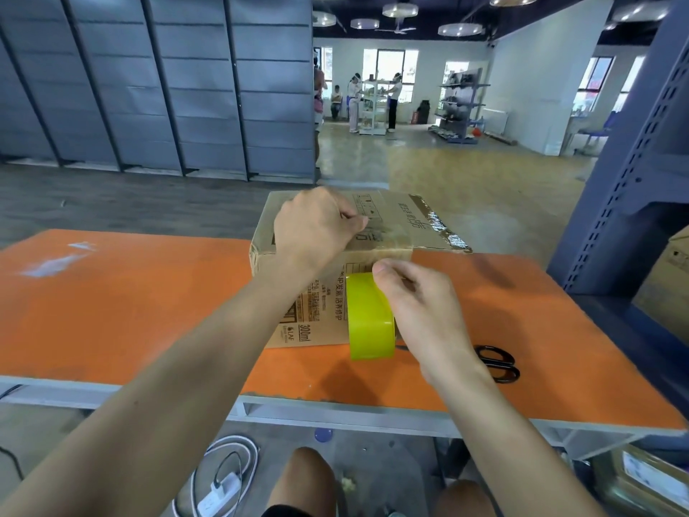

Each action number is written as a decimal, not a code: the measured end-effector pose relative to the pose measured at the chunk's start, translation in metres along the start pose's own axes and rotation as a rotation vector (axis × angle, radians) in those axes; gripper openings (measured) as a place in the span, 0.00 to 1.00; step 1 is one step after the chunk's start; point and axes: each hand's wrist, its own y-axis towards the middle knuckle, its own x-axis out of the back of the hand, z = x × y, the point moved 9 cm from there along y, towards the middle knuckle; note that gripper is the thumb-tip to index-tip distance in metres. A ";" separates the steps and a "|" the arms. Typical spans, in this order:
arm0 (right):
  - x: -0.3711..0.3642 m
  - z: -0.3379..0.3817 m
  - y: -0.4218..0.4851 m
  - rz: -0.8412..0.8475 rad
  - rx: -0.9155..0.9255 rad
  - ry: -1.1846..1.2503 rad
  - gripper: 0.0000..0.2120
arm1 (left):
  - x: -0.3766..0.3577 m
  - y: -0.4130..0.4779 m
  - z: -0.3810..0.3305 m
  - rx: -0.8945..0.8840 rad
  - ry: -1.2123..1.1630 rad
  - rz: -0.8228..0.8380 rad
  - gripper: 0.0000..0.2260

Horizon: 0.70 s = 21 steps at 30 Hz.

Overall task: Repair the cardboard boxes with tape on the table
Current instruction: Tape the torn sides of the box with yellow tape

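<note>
A brown cardboard box [395, 222] with printed text stands on the orange table [130, 311], its side flap hanging toward me. My left hand [317, 225] rests on the box top with its fingertips pressed down near the front edge. My right hand [414, 304] grips a roll of yellow-green tape [369, 319] held against the box's front face, thumb at the top of the roll. Old clear tape shines along the box's right top edge.
Black scissors [497, 363] lie on the table right of my right wrist. A grey metal rack [626, 181] rises at the right. Cables and a charger lie on the floor under the table. People stand far off at the back.
</note>
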 end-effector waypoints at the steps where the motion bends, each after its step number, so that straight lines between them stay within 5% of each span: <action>1: 0.001 -0.001 0.000 -0.001 0.002 0.001 0.13 | 0.001 -0.002 -0.003 -0.017 0.032 -0.029 0.09; 8: -0.001 -0.002 -0.001 0.018 0.012 -0.003 0.14 | 0.000 -0.006 -0.011 -0.029 0.269 -0.090 0.15; 12: -0.002 -0.004 -0.002 0.028 0.011 -0.024 0.14 | 0.004 -0.002 -0.003 0.066 0.344 -0.044 0.26; 17: -0.004 -0.005 -0.005 0.046 0.036 -0.098 0.18 | 0.012 -0.011 -0.015 -0.144 0.101 -0.127 0.11; 21: -0.005 -0.003 -0.006 0.054 0.048 -0.133 0.20 | -0.010 -0.024 -0.024 -0.327 -0.014 0.100 0.07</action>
